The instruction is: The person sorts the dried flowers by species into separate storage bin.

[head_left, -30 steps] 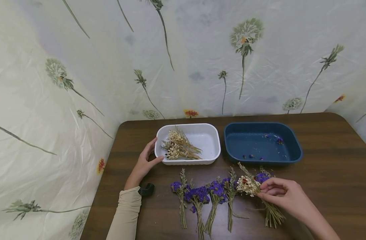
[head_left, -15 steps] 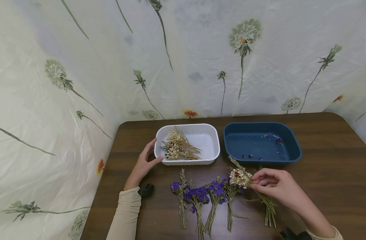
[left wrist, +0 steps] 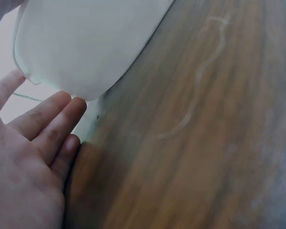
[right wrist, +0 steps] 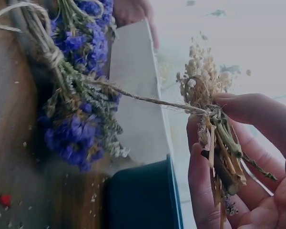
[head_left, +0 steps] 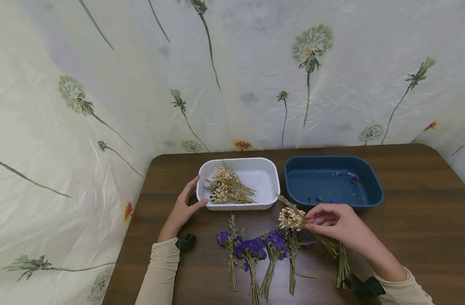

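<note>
- Head view: my left hand [head_left: 182, 208] is resting at the left end of the white tray [head_left: 265, 184], its fingers extended and its thumb on the front corner, probably to steady it. My right hand [head_left: 337, 222] is pinching a cream bunch [head_left: 291, 218] by the stems, so the flower heads are staying clear of my fingers. That bunch is hanging in front of the gap between the white tray and the blue tray [head_left: 324, 183], above a purple one. Other cream bunches [head_left: 225, 184] are lying inside the white tray, while four purple bunches [head_left: 251, 250] are lying side by side in front, heads mostly away from me, perhaps for easy reach.
- Left wrist view: my fingers are reaching out nearly straight, fingertips touching the white wall without wrapping round it.
- Right wrist view: my thumb and fingers are closing on the tied stems, likely because they are sturdier than the blooms. A strand of twine [right wrist: 152, 100] is stretching from there towards a purple bunch; I cannot tell whether it is caught.
</note>
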`<action>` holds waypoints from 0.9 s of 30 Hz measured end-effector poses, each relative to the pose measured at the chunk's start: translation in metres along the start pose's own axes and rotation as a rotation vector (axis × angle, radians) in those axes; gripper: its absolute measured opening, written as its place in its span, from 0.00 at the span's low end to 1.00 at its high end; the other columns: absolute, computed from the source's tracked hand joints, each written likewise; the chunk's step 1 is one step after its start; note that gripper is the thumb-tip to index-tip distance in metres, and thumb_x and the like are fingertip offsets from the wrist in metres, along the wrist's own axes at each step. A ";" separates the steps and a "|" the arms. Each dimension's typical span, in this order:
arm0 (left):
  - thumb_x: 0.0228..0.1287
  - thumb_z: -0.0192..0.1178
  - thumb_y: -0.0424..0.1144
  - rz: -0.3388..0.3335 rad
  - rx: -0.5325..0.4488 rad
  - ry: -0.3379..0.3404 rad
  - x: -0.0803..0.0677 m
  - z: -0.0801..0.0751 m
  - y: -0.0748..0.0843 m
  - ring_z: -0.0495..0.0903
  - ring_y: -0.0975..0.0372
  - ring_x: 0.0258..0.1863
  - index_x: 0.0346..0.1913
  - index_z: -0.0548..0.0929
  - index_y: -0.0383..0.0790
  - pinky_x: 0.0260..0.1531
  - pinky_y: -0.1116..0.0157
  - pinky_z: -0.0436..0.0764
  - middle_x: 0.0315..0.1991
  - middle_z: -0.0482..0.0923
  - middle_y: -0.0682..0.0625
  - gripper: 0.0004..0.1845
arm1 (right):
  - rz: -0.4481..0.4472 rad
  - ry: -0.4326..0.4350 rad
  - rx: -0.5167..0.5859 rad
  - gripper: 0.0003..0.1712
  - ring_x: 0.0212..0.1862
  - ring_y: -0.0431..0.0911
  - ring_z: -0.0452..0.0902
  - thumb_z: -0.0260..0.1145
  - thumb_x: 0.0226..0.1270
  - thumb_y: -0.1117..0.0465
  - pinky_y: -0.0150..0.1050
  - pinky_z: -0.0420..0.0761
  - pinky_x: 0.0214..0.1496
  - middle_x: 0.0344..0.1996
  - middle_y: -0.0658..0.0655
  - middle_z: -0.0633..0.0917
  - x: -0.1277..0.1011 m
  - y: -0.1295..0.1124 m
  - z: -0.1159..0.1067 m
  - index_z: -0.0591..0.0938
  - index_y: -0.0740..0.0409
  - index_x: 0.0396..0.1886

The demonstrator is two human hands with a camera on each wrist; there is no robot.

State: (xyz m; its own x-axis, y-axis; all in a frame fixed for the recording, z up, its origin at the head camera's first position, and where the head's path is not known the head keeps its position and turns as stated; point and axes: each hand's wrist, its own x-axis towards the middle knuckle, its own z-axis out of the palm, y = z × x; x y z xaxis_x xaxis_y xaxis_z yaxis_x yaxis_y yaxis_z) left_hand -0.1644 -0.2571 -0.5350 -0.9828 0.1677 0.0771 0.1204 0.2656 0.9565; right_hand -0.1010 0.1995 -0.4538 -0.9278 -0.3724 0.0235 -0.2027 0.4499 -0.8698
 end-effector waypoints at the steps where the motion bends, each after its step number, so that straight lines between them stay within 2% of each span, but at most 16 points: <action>1: 0.67 0.70 0.36 -0.001 -0.002 0.002 0.000 0.000 0.000 0.65 0.45 0.76 0.82 0.60 0.54 0.76 0.40 0.61 0.77 0.66 0.40 0.44 | -0.013 -0.008 0.002 0.08 0.35 0.38 0.87 0.77 0.64 0.61 0.35 0.87 0.37 0.35 0.50 0.91 0.002 0.000 0.001 0.89 0.52 0.42; 5: 0.67 0.70 0.36 -0.006 0.002 0.008 0.001 0.001 -0.001 0.65 0.46 0.76 0.81 0.60 0.56 0.76 0.40 0.61 0.77 0.66 0.42 0.44 | -0.037 -0.041 0.020 0.07 0.35 0.39 0.88 0.77 0.65 0.59 0.35 0.87 0.37 0.35 0.53 0.91 0.011 -0.002 0.005 0.89 0.51 0.42; 10: 0.68 0.69 0.38 -0.016 0.000 0.003 0.001 0.000 -0.003 0.65 0.46 0.77 0.81 0.60 0.58 0.76 0.40 0.60 0.78 0.65 0.42 0.43 | -0.029 -0.080 0.043 0.08 0.34 0.41 0.88 0.76 0.65 0.58 0.35 0.86 0.36 0.34 0.50 0.91 0.022 -0.007 0.008 0.89 0.51 0.42; 20: 0.68 0.70 0.38 -0.028 -0.007 0.006 0.000 0.000 -0.001 0.65 0.46 0.76 0.81 0.61 0.59 0.75 0.40 0.61 0.77 0.66 0.43 0.43 | -0.081 -0.114 0.005 0.07 0.33 0.42 0.89 0.77 0.63 0.59 0.35 0.86 0.38 0.33 0.50 0.91 0.054 -0.024 0.010 0.90 0.50 0.41; 27: 0.68 0.70 0.37 -0.016 -0.007 0.003 0.001 0.000 -0.003 0.66 0.46 0.76 0.81 0.61 0.57 0.75 0.40 0.61 0.77 0.66 0.42 0.43 | -0.074 -0.153 -0.022 0.07 0.35 0.42 0.89 0.77 0.64 0.57 0.36 0.86 0.38 0.35 0.50 0.91 0.077 -0.034 0.014 0.90 0.49 0.41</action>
State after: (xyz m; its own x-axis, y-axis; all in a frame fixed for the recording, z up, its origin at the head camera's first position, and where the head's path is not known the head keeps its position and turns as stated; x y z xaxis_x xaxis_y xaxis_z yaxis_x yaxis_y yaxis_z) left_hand -0.1655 -0.2580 -0.5379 -0.9851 0.1603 0.0631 0.1040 0.2618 0.9595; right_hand -0.1617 0.1442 -0.4294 -0.8519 -0.5237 0.0103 -0.2771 0.4339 -0.8573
